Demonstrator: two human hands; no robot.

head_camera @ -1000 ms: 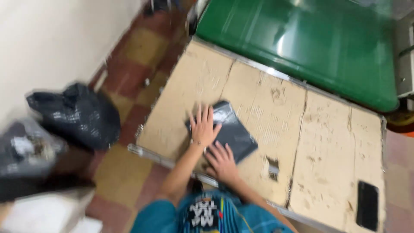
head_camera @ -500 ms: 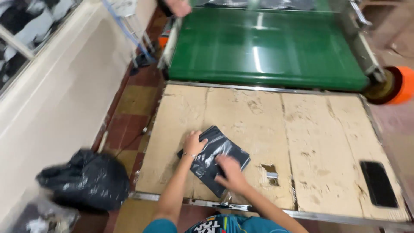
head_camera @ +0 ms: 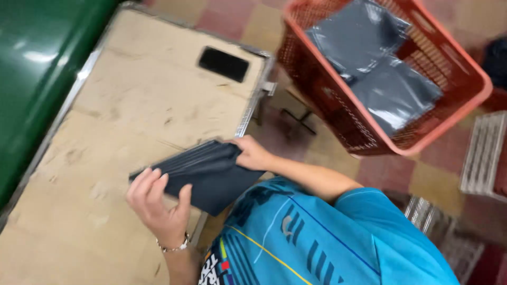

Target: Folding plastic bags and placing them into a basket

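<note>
Both my hands grip the dark poly mailer (head_camera: 206, 174): left hand (head_camera: 158, 203) at 7 o'clock, right hand (head_camera: 253, 154) at 2, fingers closed on its edges.

A flat packet (head_camera: 208, 174) lies at the near edge of the table (head_camera: 142, 111), held between the left hand (head_camera: 158, 203) and the right hand (head_camera: 253, 154). A phone (head_camera: 223, 64) lies on the table's far right corner. Right of the table, on the floor (head_camera: 422, 174), stands a basket (head_camera: 422, 132) with more packets (head_camera: 375, 63) in it.

Dark pouch (head_camera: 203, 174) lifted off table (head_camera: 132, 105), both hands gripping.
</note>
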